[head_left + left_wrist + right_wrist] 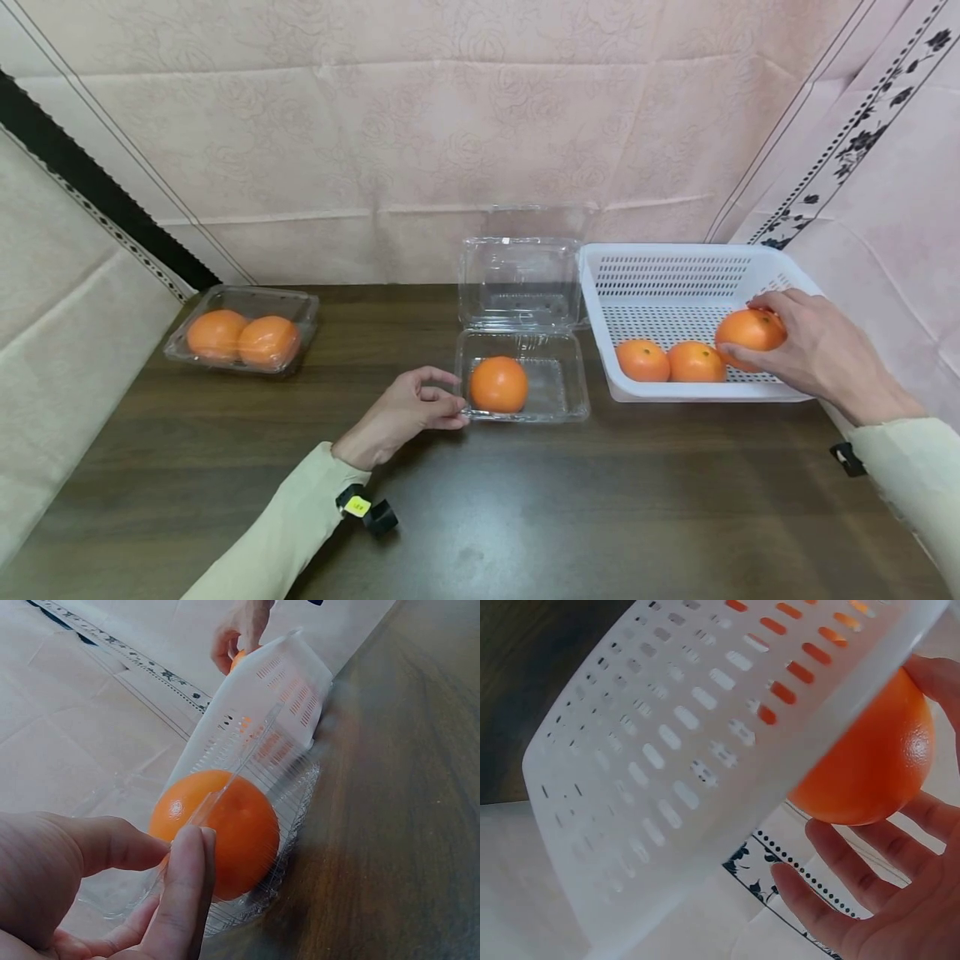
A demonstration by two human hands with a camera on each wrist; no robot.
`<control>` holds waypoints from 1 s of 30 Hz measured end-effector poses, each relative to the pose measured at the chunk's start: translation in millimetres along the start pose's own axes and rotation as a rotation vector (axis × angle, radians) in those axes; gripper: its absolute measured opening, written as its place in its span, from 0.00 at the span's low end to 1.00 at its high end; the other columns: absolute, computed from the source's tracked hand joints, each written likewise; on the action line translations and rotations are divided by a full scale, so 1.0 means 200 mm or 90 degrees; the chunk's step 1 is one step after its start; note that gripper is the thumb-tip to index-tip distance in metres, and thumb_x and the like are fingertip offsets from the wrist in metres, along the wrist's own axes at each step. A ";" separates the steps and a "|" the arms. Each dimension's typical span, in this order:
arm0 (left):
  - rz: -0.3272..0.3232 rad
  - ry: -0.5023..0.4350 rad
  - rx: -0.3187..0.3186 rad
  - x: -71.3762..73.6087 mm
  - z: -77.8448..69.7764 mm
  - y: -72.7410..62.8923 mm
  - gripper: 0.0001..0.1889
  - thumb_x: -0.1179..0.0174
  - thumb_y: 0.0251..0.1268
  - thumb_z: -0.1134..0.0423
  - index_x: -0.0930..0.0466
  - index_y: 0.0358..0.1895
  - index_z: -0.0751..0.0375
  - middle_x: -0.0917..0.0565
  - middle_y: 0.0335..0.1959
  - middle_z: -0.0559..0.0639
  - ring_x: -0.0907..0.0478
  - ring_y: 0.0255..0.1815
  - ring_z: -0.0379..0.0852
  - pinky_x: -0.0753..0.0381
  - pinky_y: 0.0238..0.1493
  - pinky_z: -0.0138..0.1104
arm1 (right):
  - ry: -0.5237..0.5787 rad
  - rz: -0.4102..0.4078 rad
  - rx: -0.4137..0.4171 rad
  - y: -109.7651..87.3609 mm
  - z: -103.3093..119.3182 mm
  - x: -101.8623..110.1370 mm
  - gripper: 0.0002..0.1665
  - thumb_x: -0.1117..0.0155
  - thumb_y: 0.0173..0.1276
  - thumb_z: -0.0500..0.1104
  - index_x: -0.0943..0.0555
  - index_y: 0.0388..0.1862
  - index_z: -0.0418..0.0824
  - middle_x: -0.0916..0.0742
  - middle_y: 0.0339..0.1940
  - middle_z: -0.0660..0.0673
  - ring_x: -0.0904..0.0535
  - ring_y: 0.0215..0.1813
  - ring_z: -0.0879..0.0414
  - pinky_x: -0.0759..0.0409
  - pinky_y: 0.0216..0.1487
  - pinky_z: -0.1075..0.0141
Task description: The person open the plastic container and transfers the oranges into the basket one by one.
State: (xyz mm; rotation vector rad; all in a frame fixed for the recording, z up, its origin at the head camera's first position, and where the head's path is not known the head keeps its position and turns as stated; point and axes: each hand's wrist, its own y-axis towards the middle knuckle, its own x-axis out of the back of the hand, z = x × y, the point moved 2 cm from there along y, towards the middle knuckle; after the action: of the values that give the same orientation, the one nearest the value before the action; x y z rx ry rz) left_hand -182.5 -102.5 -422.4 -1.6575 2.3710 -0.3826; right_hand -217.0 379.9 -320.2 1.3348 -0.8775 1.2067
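Note:
My left hand (405, 417) pinches the left rim of a clear plastic clamshell box (555, 383) between thumb and finger. One orange (498, 384) sits in the left half of this box, and its lid (519, 279) stands raised at the back. Over the right part of a white slotted basket (712, 392), my right hand (832, 354) grips another orange (750, 330). In the right wrist view that orange (885, 761) is partly hidden behind the basket wall. Two more oranges lie along the basket's front side, one of them the left orange (642, 360).
Far left on the brown wooden table (480, 517) stands a second clear box (300, 312), its lid down over two oranges (216, 335). Patterned pale cloth (420, 142) hangs behind and at both sides of the table. The basket stands close beside the raised lid.

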 end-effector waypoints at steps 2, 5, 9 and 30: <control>-0.001 -0.001 -0.001 0.00 0.00 0.00 0.24 0.37 0.69 0.72 0.32 0.66 0.68 0.12 0.44 0.61 0.10 0.40 0.48 0.11 0.55 0.44 | 0.000 0.004 -0.006 0.00 -0.01 -0.01 0.45 0.22 0.53 0.67 0.21 0.56 0.35 0.18 0.51 0.28 0.24 0.48 0.36 0.27 0.37 0.54; -0.002 0.001 -0.002 0.00 0.00 0.00 0.24 0.37 0.69 0.72 0.32 0.66 0.68 0.12 0.44 0.61 0.10 0.39 0.48 0.11 0.55 0.44 | -0.001 0.012 -0.018 0.00 -0.02 -0.02 0.46 0.22 0.53 0.67 0.22 0.57 0.34 0.18 0.52 0.27 0.25 0.49 0.35 0.26 0.38 0.52; -0.004 0.000 -0.001 0.00 0.00 0.00 0.24 0.37 0.70 0.72 0.32 0.66 0.68 0.12 0.45 0.61 0.11 0.39 0.47 0.11 0.56 0.44 | -0.002 0.036 -0.037 0.00 -0.04 -0.03 0.48 0.23 0.54 0.67 0.24 0.59 0.33 0.20 0.54 0.25 0.26 0.51 0.33 0.23 0.41 0.45; -0.008 -0.016 -0.011 -0.03 0.02 0.00 0.23 0.38 0.71 0.71 0.30 0.66 0.66 0.13 0.46 0.62 0.10 0.41 0.47 0.12 0.56 0.44 | 0.008 0.116 -0.070 0.00 -0.15 -0.12 0.50 0.25 0.56 0.68 0.25 0.59 0.29 0.21 0.54 0.24 0.27 0.48 0.35 0.23 0.40 0.46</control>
State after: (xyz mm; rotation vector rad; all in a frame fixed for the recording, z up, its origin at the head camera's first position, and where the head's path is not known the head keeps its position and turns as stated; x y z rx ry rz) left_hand -180.6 -97.6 -425.3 -1.6754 2.3536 -0.3439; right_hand -227.8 405.1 -345.3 1.1780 -1.0596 1.2861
